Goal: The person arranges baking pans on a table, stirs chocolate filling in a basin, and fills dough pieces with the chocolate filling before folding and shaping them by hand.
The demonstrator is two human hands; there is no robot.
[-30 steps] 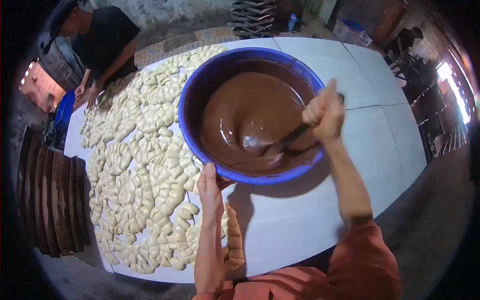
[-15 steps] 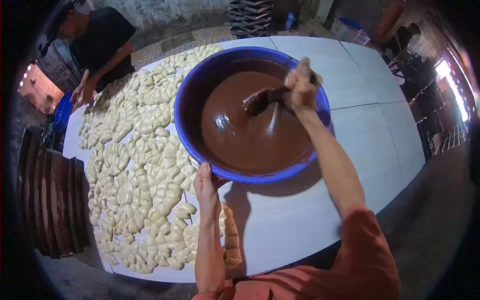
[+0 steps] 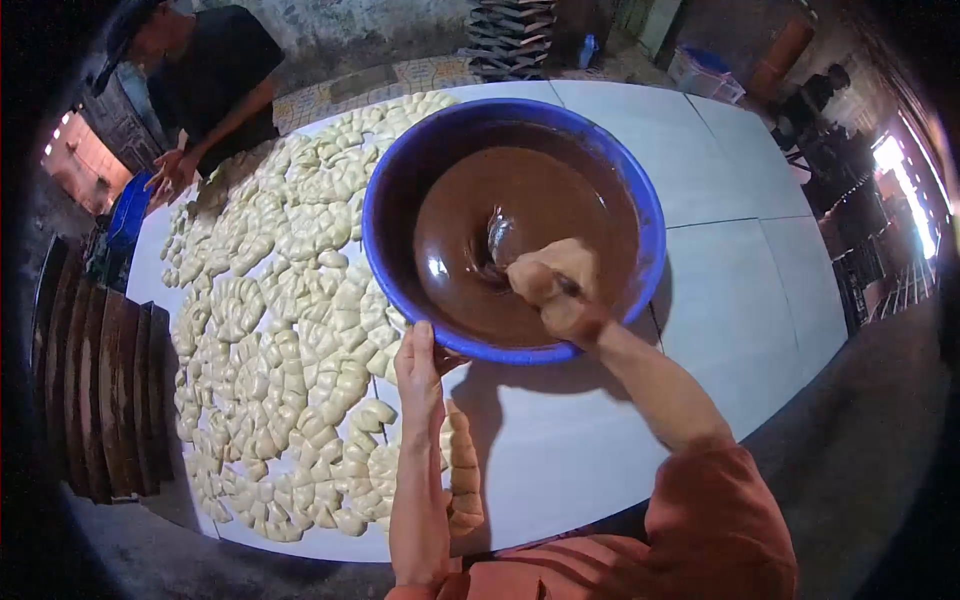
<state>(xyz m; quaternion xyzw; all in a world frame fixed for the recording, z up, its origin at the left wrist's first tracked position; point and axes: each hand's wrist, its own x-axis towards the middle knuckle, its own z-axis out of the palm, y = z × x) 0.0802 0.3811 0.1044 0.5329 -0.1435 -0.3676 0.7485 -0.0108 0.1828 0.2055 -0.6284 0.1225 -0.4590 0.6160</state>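
A large blue basin of thick brown mixture stands tilted toward me on the white tabletop. My left hand grips its near rim at the lower left, thumb on top and fingers underneath. Over the mixture, my right hand is closed round the handle of a dark stirring tool. The tool's lower end is sunk in the mixture, so its shape is hidden. Many pale dough pieces cover the table left of the basin, and a browner row of dough lies beside my left forearm.
Across the table at the upper left stands a co-worker, hands over the table edge near a blue crate. Dark curved trays stand at the left. Stacked racks and a plastic bin are behind the table.
My right hand has swept the tool round in the mixture, from the right side over the far side to the near side. My left hand keeps its hold. The co-worker's hands have moved together.
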